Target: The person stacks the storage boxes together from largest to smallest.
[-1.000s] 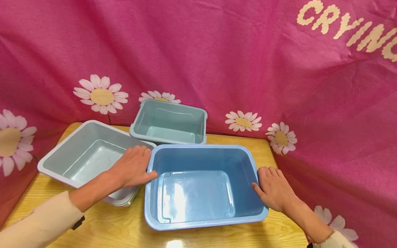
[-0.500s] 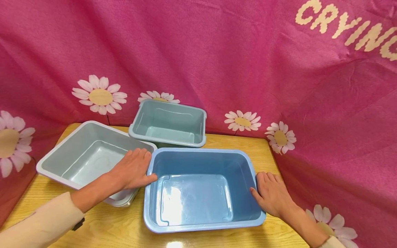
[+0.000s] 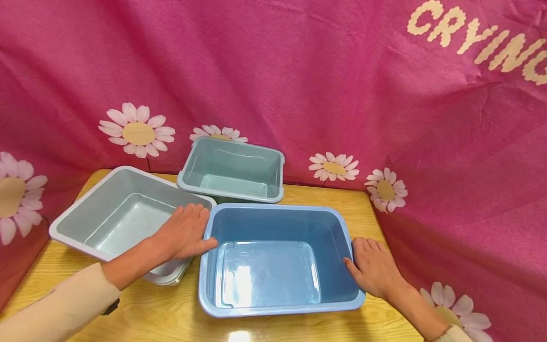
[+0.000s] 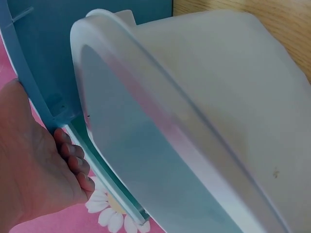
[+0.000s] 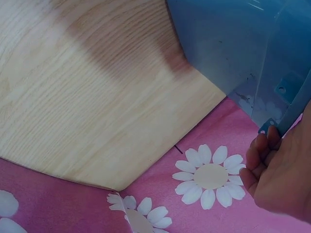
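Observation:
A blue plastic storage bin (image 3: pixel 269 311) stands in front of me with its open top facing up. Its left rim is gripped by my left hand (image 3: pixel 183 232), thumb over the inner edge; the left wrist view shows the fingers curled beneath the rim. On the opposite side, my right hand (image 3: pixel 373 266) holds the right rim, its fingertips curled under the lip in the right wrist view. A grey bin (image 3: pixel 89 199) sits right beside the blue one, partly covered by my left forearm. Behind them is a smaller teal bin (image 3: pixel 232 164).
The bins are on a wooden table (image 3: pixel 141 313), whose far right corner shows in the right wrist view. Pink cloth (image 3: pixel 273 85) printed with daisies and lettering hangs behind and along both sides of the table.
The blue bin has shifted slightly toward me, away from the teal bin, with both hands on its rim. Over the last half second it has hardly moved.

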`<state>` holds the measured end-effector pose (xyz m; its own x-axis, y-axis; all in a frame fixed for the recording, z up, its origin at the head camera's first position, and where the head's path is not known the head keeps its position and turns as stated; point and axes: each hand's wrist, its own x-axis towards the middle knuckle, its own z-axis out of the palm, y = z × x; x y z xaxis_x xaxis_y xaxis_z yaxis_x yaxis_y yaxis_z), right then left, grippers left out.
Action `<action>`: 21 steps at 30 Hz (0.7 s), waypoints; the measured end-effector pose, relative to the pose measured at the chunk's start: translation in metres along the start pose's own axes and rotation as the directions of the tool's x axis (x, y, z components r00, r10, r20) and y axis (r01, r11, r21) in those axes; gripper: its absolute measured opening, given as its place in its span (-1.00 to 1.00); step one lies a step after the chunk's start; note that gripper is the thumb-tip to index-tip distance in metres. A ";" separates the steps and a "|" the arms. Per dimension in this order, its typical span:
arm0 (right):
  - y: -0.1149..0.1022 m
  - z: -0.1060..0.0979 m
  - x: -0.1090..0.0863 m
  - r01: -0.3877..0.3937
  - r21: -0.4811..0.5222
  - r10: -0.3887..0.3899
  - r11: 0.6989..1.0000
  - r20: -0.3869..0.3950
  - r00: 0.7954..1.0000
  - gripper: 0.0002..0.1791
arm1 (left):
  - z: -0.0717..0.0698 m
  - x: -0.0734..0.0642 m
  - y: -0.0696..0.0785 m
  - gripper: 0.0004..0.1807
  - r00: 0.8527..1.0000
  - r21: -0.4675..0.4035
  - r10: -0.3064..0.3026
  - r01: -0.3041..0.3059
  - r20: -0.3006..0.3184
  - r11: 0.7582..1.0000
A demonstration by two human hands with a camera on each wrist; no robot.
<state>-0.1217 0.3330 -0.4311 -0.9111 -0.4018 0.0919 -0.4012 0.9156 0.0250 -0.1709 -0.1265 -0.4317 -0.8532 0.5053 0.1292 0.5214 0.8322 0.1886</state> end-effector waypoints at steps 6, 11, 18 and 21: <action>0.002 0.001 0.002 -0.021 0.017 0.020 1.000 0.029 0.999 -0.68 | 0.003 0.004 -0.002 -0.55 1.000 -0.005 0.013 -0.013 -0.013 1.000; 0.001 0.002 0.003 -0.027 0.025 0.026 0.999 0.030 0.999 -0.68 | 0.002 0.006 -0.003 -0.55 0.999 -0.006 0.023 -0.023 -0.031 1.000; 0.002 0.001 0.003 -0.019 0.018 0.019 1.000 0.022 1.000 -0.68 | 0.004 0.007 -0.004 -0.56 0.999 -0.010 0.022 -0.022 -0.038 1.000; 0.003 0.002 0.004 -0.016 0.020 0.016 1.000 0.020 1.000 -0.69 | 0.004 0.006 -0.003 -0.56 1.000 -0.007 0.015 -0.015 -0.023 1.000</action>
<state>-0.1261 0.3340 -0.4324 -0.9191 -0.3873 0.0726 -0.3881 0.9216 0.0040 -0.1782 -0.1253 -0.4350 -0.8450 0.5119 0.1547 0.5340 0.8229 0.1938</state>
